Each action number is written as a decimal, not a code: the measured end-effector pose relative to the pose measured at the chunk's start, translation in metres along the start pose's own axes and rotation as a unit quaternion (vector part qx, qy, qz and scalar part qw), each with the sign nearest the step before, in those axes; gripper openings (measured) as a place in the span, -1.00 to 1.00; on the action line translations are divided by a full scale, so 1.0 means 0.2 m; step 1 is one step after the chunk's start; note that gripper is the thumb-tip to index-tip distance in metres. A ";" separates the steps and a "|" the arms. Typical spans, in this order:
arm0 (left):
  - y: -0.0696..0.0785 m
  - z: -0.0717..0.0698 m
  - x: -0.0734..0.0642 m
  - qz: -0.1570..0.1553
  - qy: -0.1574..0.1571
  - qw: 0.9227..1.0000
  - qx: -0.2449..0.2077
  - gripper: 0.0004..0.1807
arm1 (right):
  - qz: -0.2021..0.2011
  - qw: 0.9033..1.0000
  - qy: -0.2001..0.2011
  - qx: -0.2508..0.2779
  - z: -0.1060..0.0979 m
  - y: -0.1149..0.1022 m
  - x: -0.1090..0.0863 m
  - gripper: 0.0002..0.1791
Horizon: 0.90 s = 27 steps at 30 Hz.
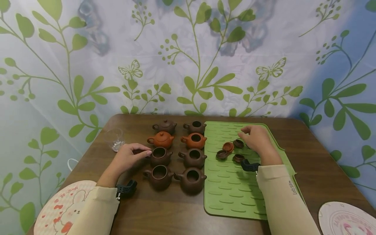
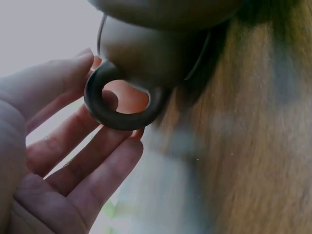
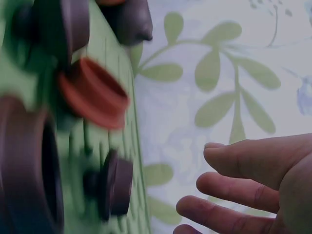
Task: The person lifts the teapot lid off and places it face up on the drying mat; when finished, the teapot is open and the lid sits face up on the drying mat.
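Note:
My left hand (image 1: 129,158) is beside the handle of a dark brown lidless teapot (image 1: 160,157), third from the back in the left column. In the left wrist view, its loosely extended fingers reach behind the looped handle (image 2: 124,119), with the thumb tip close by the loop. My right hand (image 1: 258,140) is above the green mat with relaxed fingers and nothing in them. Near it lie several upturned teapot lids: an orange-red lid (image 1: 228,147) and dark brown ones, such as this dark lid (image 1: 238,143). The right wrist view also shows the orange-red lid (image 3: 95,95) beside the dark ones.
At the back left, a brown teapot (image 1: 165,126) and an orange-red teapot (image 1: 161,139) wear lids. Several lidless teapots (image 1: 194,158) fill the right column along the green mat (image 1: 229,199). A clear glass (image 1: 115,138) stands left; round pink mats (image 1: 63,209) lie at the front corners.

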<state>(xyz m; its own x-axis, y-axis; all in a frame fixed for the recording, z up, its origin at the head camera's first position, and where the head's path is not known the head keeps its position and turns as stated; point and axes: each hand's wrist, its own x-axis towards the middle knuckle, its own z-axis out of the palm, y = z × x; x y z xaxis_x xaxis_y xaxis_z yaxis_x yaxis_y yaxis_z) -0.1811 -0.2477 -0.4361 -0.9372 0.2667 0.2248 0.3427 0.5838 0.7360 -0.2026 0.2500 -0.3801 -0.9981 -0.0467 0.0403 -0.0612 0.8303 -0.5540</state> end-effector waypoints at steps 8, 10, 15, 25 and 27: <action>0.01 -0.02 0.05 -0.005 0.006 1.000 0.025 -0.78 | -0.051 0.999 0.001 -0.002 0.06 -0.21 0.01 -0.53; 0.02 -0.03 0.08 -0.002 0.011 0.999 0.032 -0.77 | -0.066 0.998 -0.001 -0.003 0.08 -0.28 0.03 -0.54; 0.05 -0.06 0.13 -0.005 0.021 0.999 0.024 -0.73 | -0.116 0.993 -0.021 -0.010 0.15 -0.43 0.08 -0.57; 0.04 -0.06 0.22 -0.038 0.025 0.999 0.027 -0.61 | -0.219 0.968 -0.097 -0.077 0.38 -0.78 0.18 -0.46; 0.02 -0.06 0.24 -0.050 0.011 0.998 0.033 -0.59 | -0.239 0.959 -0.112 -0.102 0.42 -0.83 0.20 -0.42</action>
<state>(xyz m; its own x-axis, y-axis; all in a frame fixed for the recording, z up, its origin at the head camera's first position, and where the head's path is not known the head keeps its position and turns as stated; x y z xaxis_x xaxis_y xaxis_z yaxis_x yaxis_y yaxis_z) -0.2255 -0.2418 -0.4156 -0.9677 0.1889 0.1668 0.2508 0.6564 0.7115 -0.2330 0.0633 -0.3558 -0.8346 -0.5481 0.0560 -0.5319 0.7750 -0.3414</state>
